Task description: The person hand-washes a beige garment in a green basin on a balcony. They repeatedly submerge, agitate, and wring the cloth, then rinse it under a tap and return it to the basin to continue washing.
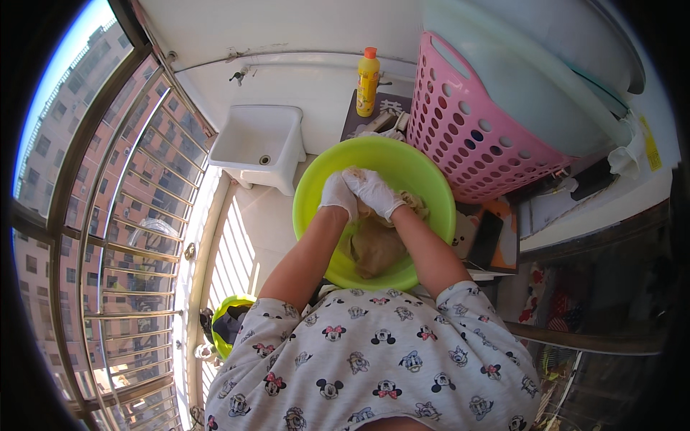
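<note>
A wide lime-green plastic basin (441, 186) is in front of me, and wet-looking beige fabric (380, 252) lies in it. My left hand (337, 195), in a thin white glove, is over the basin's middle with its fingers curled on a bunched part of the fabric. Pressed against it is my right hand (379, 195), gloved the same way and closed on the same bunch. The fingertips are mostly hidden by the hands themselves. Folds of the fabric show below and to the right of my right hand.
A white utility sink (256, 132) stands ahead on the left below a wall tap (239, 76). A yellow bottle with an orange cap (368, 83), a brush (401, 123) and a pink perforated laundry basket (458, 124) are ahead right. A black smartphone (486, 240) lies right. Barred windows (145, 215) line the left.
</note>
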Motion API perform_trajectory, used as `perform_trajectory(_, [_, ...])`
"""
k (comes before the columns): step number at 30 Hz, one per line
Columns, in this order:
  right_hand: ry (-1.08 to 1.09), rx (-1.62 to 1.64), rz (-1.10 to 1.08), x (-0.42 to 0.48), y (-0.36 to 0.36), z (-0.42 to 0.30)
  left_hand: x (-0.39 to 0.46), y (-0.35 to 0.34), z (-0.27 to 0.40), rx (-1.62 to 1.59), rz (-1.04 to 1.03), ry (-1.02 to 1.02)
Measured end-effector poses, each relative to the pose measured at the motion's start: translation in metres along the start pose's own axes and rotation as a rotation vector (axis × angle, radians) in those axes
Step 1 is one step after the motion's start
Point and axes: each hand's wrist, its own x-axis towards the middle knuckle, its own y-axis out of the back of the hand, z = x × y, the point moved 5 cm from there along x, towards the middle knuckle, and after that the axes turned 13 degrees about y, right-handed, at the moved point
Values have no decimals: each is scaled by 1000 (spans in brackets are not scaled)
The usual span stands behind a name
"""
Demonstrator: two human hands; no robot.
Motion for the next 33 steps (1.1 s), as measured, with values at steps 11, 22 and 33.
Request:
perform_trajectory(11, [-249, -1045, 123, -14, 57, -1, -38, 3, 30, 264, 472, -209])
perform_trajectory(22, [70, 335, 19, 3, -10, -7, -1, 8, -4, -432, 121, 159])
perform_trajectory(33, [-79, -753, 261, 3, 46, 12, 2, 33, 18, -131, 270, -314])
